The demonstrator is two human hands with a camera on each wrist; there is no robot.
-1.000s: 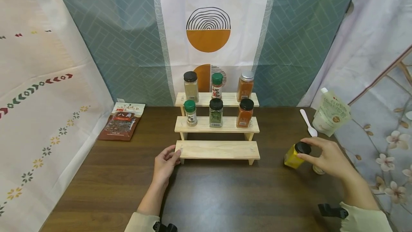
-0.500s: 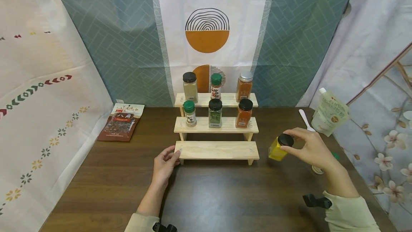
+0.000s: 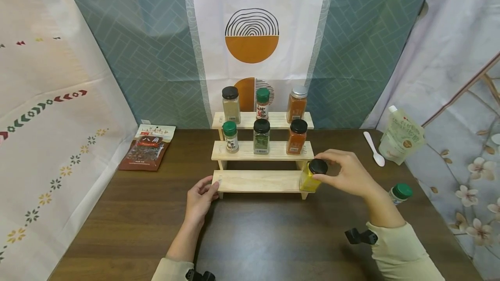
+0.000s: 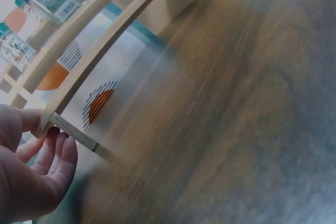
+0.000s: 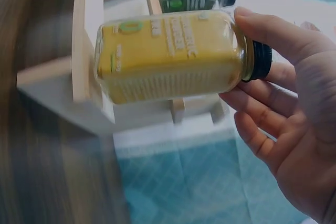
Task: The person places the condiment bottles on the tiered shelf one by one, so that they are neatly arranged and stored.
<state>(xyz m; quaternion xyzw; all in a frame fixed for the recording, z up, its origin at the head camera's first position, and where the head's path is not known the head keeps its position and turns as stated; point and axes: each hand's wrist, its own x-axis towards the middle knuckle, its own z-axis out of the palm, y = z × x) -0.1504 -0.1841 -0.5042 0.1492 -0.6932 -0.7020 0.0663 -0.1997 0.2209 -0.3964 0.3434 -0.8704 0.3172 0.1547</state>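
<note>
My right hand (image 3: 347, 173) grips a yellow spice jar (image 3: 307, 181) near its black lid. The jar is at the right end of the lowest step of a three-tier wooden rack (image 3: 254, 181). In the right wrist view the jar (image 5: 168, 59) holds yellow powder, and its base is at the step's edge; I cannot tell whether it bears its weight there. My left hand (image 3: 198, 198) pinches the left end of that lowest step, thumb on top. In the left wrist view, the fingers of the left hand (image 4: 39, 166) curl beneath the board.
Spice jars stand on the upper tiers, among them an orange jar (image 3: 297, 138) and a green-flake jar (image 3: 261, 138). On the right are a green-capped bottle (image 3: 401, 191), a white spoon (image 3: 374, 148) and a spouted pouch (image 3: 402, 137). A brown packet (image 3: 147, 148) lies left.
My right hand has carried the yellow jar leftward from the table's right side to the rack's lowest step, uncovering the green-capped bottle. My left hand has stayed on the rack.
</note>
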